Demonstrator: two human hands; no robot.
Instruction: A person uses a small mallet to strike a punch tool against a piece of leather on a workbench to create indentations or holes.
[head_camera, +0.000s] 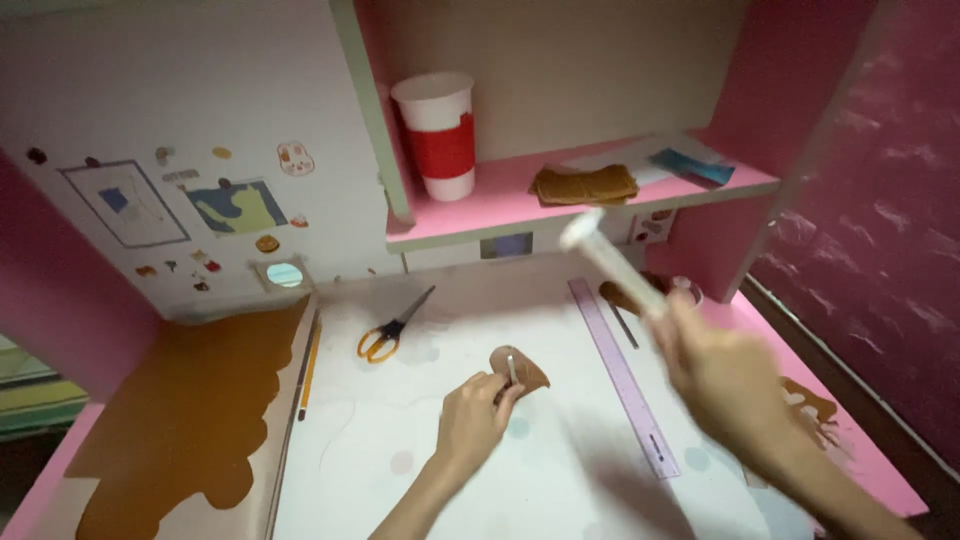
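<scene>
brown leather scrap (522, 368) sits under left hand (470, 420) fingertips, pinched around a metal punch (512, 369); right hand (722, 372) fingers grip a blurred white mallet (612, 262).

Pink worktop (880, 470): white sheet (560, 470), brown leather piece (180, 420), scissors (392, 328), pencil (310, 370), ruler (622, 375). Pink shelf (500, 215): cup (438, 135), folded brown cloth (584, 184).

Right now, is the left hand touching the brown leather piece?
Touching. The head view shows the left hand with its fingers pressing a small metal tool down onto the leather piece.
</scene>
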